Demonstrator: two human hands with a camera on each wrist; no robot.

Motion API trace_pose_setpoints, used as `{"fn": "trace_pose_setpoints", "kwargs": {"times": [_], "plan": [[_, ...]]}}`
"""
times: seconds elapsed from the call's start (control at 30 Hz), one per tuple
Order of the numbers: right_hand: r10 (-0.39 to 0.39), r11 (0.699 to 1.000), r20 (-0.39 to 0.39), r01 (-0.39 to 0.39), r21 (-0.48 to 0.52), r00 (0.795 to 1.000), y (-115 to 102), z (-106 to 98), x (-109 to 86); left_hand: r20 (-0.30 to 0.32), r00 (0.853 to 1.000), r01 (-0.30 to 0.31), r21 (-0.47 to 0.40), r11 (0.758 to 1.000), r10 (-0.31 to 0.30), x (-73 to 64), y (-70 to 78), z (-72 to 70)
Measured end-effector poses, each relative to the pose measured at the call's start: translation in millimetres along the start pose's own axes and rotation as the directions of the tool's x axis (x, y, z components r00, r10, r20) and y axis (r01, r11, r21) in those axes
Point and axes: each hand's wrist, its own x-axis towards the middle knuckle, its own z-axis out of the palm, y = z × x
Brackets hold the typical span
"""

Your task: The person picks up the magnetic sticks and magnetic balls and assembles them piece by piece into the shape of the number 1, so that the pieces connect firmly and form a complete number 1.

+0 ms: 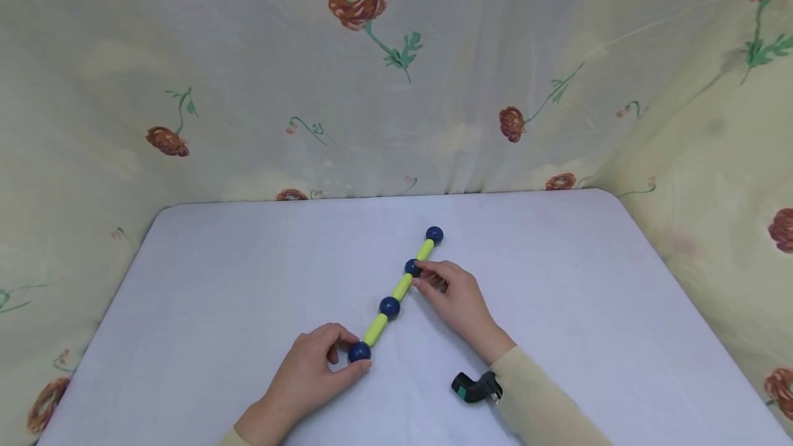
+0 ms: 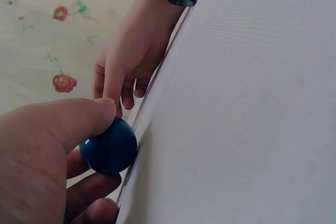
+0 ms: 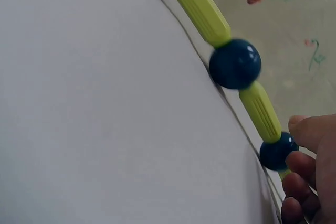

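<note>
A straight chain of dark blue balls and yellow-green rods (image 1: 375, 330) lies slantwise on the white table. My left hand (image 1: 310, 372) pinches the nearest blue ball (image 1: 359, 352) between thumb and fingers; the left wrist view shows the thumb on top of this ball (image 2: 111, 148). Farther up the chain, my right hand (image 1: 460, 300) holds another blue ball (image 1: 411, 268) with thumb and index finger. Between the hands sits a blue ball (image 1: 389, 307) that neither touches. The far-end ball (image 1: 434, 234) lies beyond my right hand. Fingers partly cover both held balls.
A white cloth covers the table (image 1: 235, 274), whose far edge meets a flower-patterned curtain (image 1: 248, 88). More of this curtain hangs at both sides. A black wrist camera with a green patch (image 1: 473, 388) sits at my right wrist, beside the beige sleeve (image 1: 545, 405).
</note>
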Motion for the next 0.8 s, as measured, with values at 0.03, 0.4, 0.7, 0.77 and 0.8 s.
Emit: {"fn": "trace_pose_setpoints", "kwargs": {"times": [0.03,0.4,0.7,0.77,0.8], "plan": [[0.011,1.0,-0.003,-0.011,-0.015,1.0,1.3,-0.8,2.0,0.002,1.0,0.002,0.002,1.0,-0.002,-0.1,0.0,0.2],[0.081,0.992,0.076,-0.073,-0.103,0.994,3.6,0.8,15.8,0.032,0.999,-0.021,0.001,1.0,0.021,-3.0,0.4,-0.1],[0.069,0.997,0.153,-0.062,-0.053,0.986,-1.8,5.6,21.0,0.116,0.991,-0.059,-0.051,0.997,0.065,-14.0,9.6,-1.3],[0.057,0.998,0.163,-0.051,-0.038,0.985,-2.1,7.1,21.9,0.148,0.987,-0.05,-0.05,0.998,0.057,-16.8,11.3,-1.9],[0.049,0.999,0.169,-0.044,-0.032,0.984,-2.2,8.0,22.3,0.164,0.985,-0.045,-0.051,0.998,0.053,-18.4,12.2,-2.6]]}}
